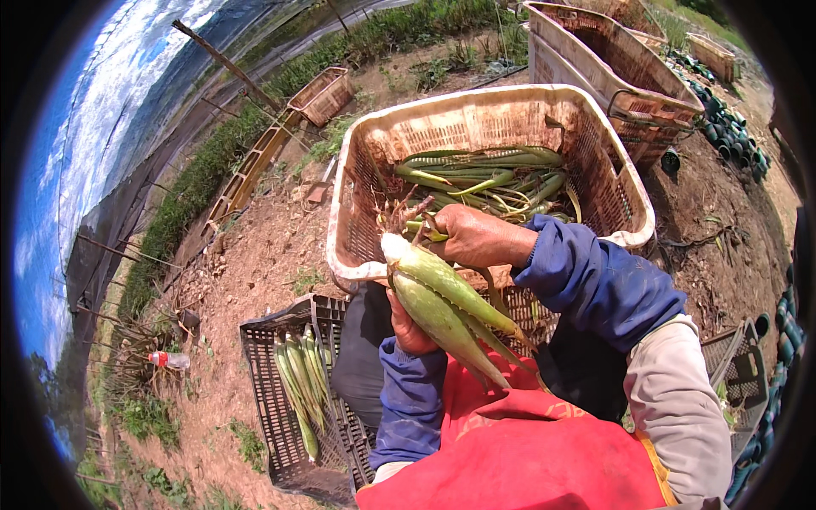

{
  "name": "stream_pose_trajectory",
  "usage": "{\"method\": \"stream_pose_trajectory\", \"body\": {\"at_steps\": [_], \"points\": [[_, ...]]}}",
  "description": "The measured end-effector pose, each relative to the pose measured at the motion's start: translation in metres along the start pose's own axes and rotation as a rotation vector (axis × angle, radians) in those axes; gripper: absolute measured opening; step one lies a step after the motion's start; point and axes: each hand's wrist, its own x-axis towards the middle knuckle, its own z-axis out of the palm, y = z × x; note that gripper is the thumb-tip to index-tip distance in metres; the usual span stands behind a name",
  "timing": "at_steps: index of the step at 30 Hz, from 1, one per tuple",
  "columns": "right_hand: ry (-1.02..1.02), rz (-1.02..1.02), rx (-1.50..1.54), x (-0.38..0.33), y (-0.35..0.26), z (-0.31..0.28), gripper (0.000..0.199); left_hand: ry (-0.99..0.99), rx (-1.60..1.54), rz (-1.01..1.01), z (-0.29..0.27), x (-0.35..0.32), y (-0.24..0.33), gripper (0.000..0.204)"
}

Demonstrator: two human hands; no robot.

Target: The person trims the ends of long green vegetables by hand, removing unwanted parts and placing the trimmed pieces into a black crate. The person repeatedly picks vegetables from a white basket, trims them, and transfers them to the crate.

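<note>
Red apron [518, 450] lowest in view, then the cream crate [357, 170] holding stripped husks [484, 183], the black crate [263, 382] with few finished ears [299, 378], and both hands, left [408, 327] and right [476, 238], clasping two corn ears [442, 302], seemingly mid-husking.

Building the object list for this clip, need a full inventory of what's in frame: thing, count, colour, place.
corn ears in hand: two, green husks, held over the cream crate's near rim
cream crate: one, pale plastic, centre, holds green husk leaves
black crate: one, dark plastic, lower left on the soil
corn ears in black crate: several, green, exact count unclear
other crates: at least three, tan, top right and upper left
dark pots: many, dark green, right edge
bottle: one, clear with red cap, left in the weeds
red apron: one, bottom centre
left hand: under the ears, blue sleeve
right hand: gripping the ears' tops, blue sleeve
</note>
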Motion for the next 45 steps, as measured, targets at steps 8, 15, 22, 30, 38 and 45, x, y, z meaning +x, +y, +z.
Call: {"method": "stream_pose_trajectory", "body": {"at_steps": [8,15,22,30,38,45], "points": [[0.165,0.018,0.419,-0.007,-0.023,-0.031,0.035,0.078,0.671,0.02,0.047,0.007,0.032,0.071],[0.051,0.171,-0.069,-0.004,-0.037,-0.034,0.036,0.166,1.06,0.033,0.052,0.011,0.031,0.068],[-0.053,0.116,-0.016,-0.003,-0.026,-0.038,0.032,0.182,1.132,0.035,0.047,0.006,0.033,0.065],[-0.016,0.048,-0.208,-0.004,-0.035,-0.038,0.029,0.19,1.205,0.046,0.048,0.01,0.027,0.061],[0.137,0.035,-0.34,0.0,-0.03,-0.029,0.027,0.162,1.106,0.023,0.053,0.01,0.024,0.056],[0.211,0.135,0.22,0.0,-0.023,-0.034,0.018,0.174,0.606,0.051,0.029,0.011,0.018,0.046]]}}
